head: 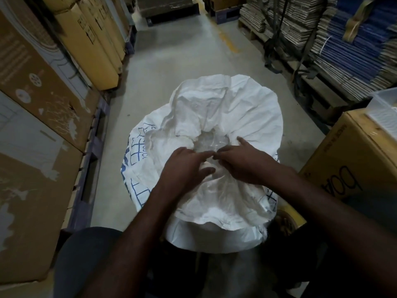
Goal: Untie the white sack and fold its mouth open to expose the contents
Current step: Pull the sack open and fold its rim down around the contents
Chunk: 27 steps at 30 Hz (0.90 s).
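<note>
On floor | white sack [232, 108] upright, mouth up | both hands at liner

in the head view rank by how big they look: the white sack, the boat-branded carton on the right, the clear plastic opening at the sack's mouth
1. white sack, largest by far.
2. carton, cut off by the frame edge, so only its visible part counts.
3. clear plastic opening, smallest, partly covered by the hands.

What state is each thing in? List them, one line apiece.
white sack: upright on the floor, mouth loosened and partly spread.
clear liner: showing in the mouth, crumpled; contents unclear.
left hand: on the sack's mouth, fingers spread.
right hand: fingers pinching material at the mouth.
cardboard box: closed, beside the sack.
</note>
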Each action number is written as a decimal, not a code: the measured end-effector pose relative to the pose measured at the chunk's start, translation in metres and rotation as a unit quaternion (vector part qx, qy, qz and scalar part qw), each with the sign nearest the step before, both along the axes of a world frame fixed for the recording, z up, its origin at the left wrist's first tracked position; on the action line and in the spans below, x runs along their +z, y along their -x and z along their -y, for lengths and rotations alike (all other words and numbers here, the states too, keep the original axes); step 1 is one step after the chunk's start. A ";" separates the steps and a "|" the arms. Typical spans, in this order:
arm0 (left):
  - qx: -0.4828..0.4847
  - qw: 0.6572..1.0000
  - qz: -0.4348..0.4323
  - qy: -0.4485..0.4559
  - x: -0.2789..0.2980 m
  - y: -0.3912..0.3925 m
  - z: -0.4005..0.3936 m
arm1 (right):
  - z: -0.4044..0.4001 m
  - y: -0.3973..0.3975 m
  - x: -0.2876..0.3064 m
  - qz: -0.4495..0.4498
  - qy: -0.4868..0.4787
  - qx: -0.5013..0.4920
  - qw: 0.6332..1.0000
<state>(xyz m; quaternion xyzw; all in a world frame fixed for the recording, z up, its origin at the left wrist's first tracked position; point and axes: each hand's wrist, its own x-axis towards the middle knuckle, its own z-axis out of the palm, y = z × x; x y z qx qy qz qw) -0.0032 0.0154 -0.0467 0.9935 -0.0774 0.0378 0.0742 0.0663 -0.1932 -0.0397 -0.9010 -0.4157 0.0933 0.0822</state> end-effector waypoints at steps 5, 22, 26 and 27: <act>0.109 0.991 0.076 -0.007 0.010 0.002 -0.016 | 0.013 -0.017 -0.005 -0.010 0.080 -0.096 0.992; -0.081 0.994 -0.042 0.052 0.026 -0.011 -0.026 | -0.004 -0.026 0.039 0.120 -0.119 -0.158 0.973; -0.023 0.966 -0.254 -0.037 0.033 -0.009 -0.006 | -0.032 -0.037 0.032 0.107 -0.071 -0.132 0.983; 0.001 0.956 -0.289 -0.057 0.034 -0.008 -0.005 | -0.035 -0.046 0.028 0.107 -0.064 -0.123 0.984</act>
